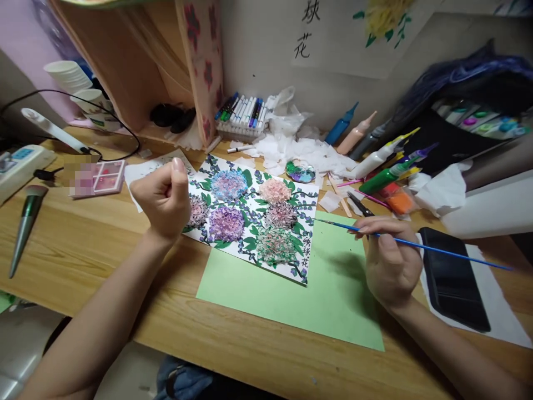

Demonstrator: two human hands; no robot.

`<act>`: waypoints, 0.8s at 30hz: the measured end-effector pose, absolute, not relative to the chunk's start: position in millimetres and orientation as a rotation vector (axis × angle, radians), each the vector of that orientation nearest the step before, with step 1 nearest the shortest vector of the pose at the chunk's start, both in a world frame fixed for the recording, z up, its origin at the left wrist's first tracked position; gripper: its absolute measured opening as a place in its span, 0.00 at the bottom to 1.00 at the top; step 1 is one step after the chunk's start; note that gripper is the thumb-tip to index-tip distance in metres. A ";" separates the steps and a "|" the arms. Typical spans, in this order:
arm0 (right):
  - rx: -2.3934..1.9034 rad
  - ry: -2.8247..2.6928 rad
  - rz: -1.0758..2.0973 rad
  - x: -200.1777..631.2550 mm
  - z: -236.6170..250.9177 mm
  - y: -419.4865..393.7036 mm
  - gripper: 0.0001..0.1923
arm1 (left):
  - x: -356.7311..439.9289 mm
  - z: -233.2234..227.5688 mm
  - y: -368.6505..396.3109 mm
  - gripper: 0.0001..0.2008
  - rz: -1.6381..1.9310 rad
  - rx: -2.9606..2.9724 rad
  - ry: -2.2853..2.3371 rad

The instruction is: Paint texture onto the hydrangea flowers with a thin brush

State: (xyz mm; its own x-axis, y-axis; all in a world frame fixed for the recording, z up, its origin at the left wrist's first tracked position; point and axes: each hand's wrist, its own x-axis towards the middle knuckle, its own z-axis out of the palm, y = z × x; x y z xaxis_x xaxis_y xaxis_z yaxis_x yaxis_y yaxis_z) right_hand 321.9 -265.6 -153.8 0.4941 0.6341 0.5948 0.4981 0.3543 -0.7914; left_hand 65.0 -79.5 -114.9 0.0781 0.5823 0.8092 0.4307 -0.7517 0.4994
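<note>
A sheet of white paper with raised hydrangea flowers (227, 223) in blue, purple, pink and green lies on the table, partly over a light green sheet (333, 300). My left hand (164, 194) is closed in a fist, thumb up, above the picture's left end and hides part of it; nothing shows in it. In my right hand (391, 261) is a thin blue paintbrush (441, 250), held over the green sheet. Its bristle tip points left, close to the picture's right edge; whether it touches the paper I cannot tell. Painted leaves and small purple blossoms surround the flowers.
Behind the picture lie torn white paper scraps (278, 150) and a small paint palette (300, 171). Paint bottles (377, 161) and scissors (360, 204) are at the back right. A black phone (453, 278) lies right; a makeup brush (27, 228) lies far left.
</note>
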 end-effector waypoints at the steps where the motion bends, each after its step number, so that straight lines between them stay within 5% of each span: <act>1: -1.305 -1.193 0.033 323.5 -147.5 -259.0 0.09 | 61.6 -117.1 -75.5 0.24 1.740 2.196 1.045; 6: -1.464 -1.347 -0.362 340.6 -124.0 -206.9 0.13 | 53.4 -125.1 -67.5 0.23 1.696 2.211 0.928; 24: -1.710 -1.460 -0.199 367.3 -149.2 -146.7 0.17 | 47.5 -119.3 -64.4 0.21 1.741 2.490 0.900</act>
State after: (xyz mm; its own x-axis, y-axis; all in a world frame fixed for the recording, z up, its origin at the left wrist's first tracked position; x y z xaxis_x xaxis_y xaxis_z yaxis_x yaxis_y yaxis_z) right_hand 367.3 -146.7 -149.2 0.3036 0.7327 0.6091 0.8688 0.0495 -0.4926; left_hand 47.5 -64.4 -119.3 0.2351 0.4315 0.8709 0.4611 -0.8383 0.2909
